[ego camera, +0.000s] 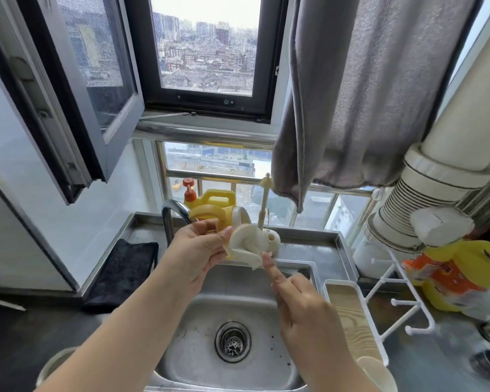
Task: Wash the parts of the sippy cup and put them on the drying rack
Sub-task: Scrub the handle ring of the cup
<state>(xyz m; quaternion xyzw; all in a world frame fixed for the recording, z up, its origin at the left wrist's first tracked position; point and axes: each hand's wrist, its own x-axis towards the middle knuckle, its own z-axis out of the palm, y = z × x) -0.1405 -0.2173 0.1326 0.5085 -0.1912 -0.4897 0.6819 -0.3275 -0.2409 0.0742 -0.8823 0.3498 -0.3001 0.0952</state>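
Observation:
My left hand point(198, 250) grips the sippy cup lid point(245, 246) above the steel sink point(198, 321). The lid is a cream round piece with a yellow handle ring point(210, 216) behind it, tilted on its side. My right hand point(303, 306) is raised in front of it, index finger straight and touching the lid's lower edge, the other fingers curled and holding nothing. The white drying rack point(399, 304) with pegs and a wood-grain tray stands right of the sink. A cream cup point(376, 372) stands at the bottom right.
The faucet point(171, 216) curves up behind my left hand. A yellow soap bottle point(214, 200) with an orange pump and a bottle brush point(264, 199) in a holder stand on the back ledge. A black cloth point(122, 270) lies to the left. A yellow-orange bottle point(461, 273) stands at the right.

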